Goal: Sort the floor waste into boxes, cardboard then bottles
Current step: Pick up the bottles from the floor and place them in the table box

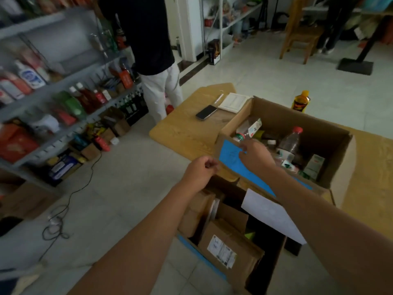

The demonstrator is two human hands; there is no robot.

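An open cardboard box (302, 116) with a blue label (230, 155) stands on a low wooden table (182, 128). Several bottles lie in it, among them a red-capped one (290, 141) and a clear one (241, 136) at the near rim. My right hand (256, 155) reaches over that rim, its fingers loosely extended beside the clear bottle. My left hand (202, 170) is curled into a fist just left of the box's corner and holds nothing that I can see. Below, a second box (201, 255) on the floor holds flattened cardboard pieces (229, 248), with a white sheet (272, 216) at its top edge.
A yellow-capped bottle (301, 101) stands on the floor behind the table. A phone (206, 112) and a notebook (232, 102) lie on the table. A person (157, 60) stands at the stocked shelves (63, 86) on the left. A cable (61, 220) trails across the tiles. A wooden chair (302, 33) stands far right.
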